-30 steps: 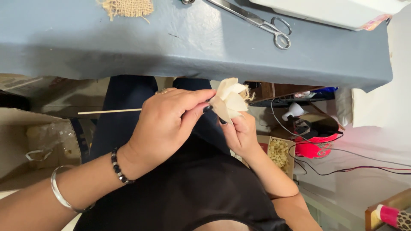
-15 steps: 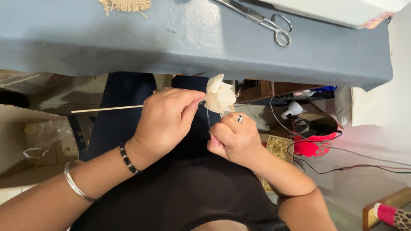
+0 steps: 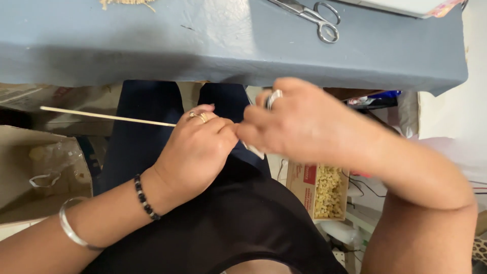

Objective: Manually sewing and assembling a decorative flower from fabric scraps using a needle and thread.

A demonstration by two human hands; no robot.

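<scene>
My left hand is closed around a thin wooden stick that points out to the left over my lap. My right hand has come across in front of it and covers the cream paper flower on the stick's end; only a small pale corner of the flower shows under my fingers. Both hands meet at the fingertips, just below the edge of the blue-grey table.
Metal scissors lie on the table top, with a scrap of burlap at the far left edge. A cardboard box stands on the floor at left. An open box of small pale pieces sits at right.
My right hand has risen from below the flower and closed over it, hiding it. The left hand stays on the stick.
</scene>
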